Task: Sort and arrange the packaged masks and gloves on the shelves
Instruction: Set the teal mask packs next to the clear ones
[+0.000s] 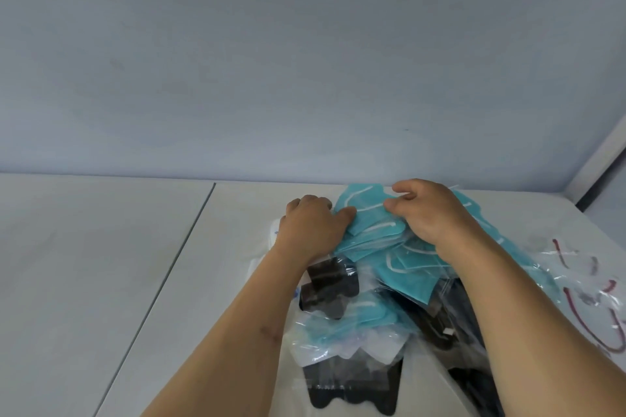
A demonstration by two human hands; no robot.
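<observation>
A loose pile of packaged masks lies on the white shelf surface (pixel 101 247). Several teal masks (pixel 369 217) in clear wrappers sit at the far side of the pile. My left hand (pixel 311 227) rests on their left edge, thumb pressing the top teal pack, fingers curled under. My right hand (pixel 423 210) hovers over the right of the same teal stack with fingers bent, thumb touching the plastic. Black masks (pixel 330 288) in clear bags lie nearer me, one more at the front (pixel 355 386). Whether either hand truly grips a pack is unclear.
Clear bags with dark red printing (pixel 589 308) lie at the right edge. A seam (pixel 189 240) divides the white surface; the left panel holds nothing visible. A pale blue wall (pixel 305 61) stands right behind the pile, with a white upright (pixel 596 162) at right.
</observation>
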